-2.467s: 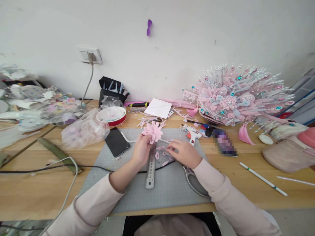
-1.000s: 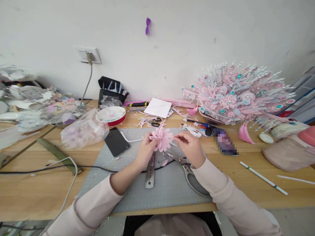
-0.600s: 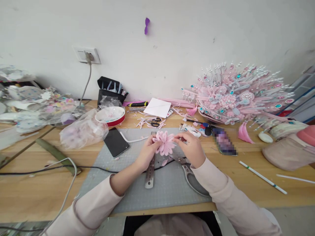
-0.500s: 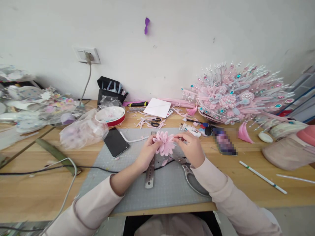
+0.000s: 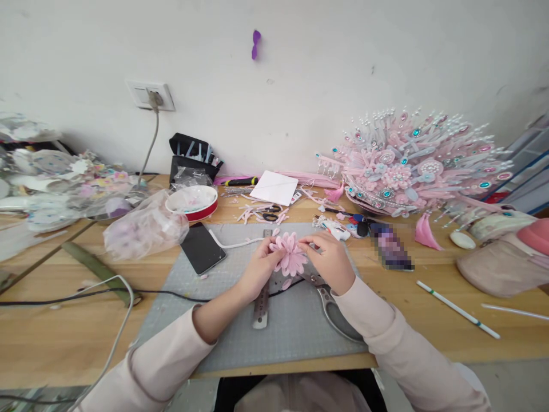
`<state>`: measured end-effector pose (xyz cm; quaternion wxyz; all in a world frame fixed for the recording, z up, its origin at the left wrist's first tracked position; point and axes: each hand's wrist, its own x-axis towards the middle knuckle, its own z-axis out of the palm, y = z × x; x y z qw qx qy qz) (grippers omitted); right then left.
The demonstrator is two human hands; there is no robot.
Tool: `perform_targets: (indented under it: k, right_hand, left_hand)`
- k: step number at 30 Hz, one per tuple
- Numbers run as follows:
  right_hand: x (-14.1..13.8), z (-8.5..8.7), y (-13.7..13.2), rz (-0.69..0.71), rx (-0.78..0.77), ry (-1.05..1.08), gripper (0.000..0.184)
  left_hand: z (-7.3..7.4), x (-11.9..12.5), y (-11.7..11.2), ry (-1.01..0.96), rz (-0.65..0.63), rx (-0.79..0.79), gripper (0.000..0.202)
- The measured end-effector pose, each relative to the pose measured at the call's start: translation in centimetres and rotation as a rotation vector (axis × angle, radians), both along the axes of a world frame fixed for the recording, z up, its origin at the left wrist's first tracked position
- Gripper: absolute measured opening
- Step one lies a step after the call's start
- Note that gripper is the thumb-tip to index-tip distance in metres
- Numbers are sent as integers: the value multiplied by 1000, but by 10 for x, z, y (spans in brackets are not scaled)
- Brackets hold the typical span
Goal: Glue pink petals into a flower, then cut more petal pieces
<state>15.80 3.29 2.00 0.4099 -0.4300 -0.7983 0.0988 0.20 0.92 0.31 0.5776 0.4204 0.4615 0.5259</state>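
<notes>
A pink many-petalled flower (image 5: 291, 256) is held above the grey cutting mat (image 5: 231, 337). My left hand (image 5: 262, 264) grips it from the left, thumb over the petals. On the other side, the fingertips of my right hand (image 5: 328, 257) pinch a petal at the flower's right edge. Beneath the hands lies a steel ruler (image 5: 261, 309), partly covered by my left hand. Large scissors (image 5: 337, 315) rest on the mat below my right wrist, partly hidden by the sleeve. A loose pink petal (image 5: 286, 284) lies just under the flower.
A black phone (image 5: 203, 249) and a red-rimmed white bowl (image 5: 192, 203) are at the left. Behind the mat sit small scissors (image 5: 271, 214) among pink scraps. A large beaded pink headdress (image 5: 407, 166) stands back right. A black cable (image 5: 171, 293) crosses the mat.
The flower has shifted slightly right and down and is turned a little in my hands. My right fingers have moved slightly left along its edge.
</notes>
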Motion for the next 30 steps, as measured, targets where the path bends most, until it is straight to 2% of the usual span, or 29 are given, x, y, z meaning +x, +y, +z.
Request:
perform_targets:
  k: [20, 30]
  right_hand:
    - [-8, -6, -3, -85, -22, 76, 8]
    - [-8, -8, -3, -110, -6, 1, 8]
  left_hand:
    - [-3, 2, -2, 27, -6, 17, 23]
    - [-1, 3, -4, 17, -2, 26, 23]
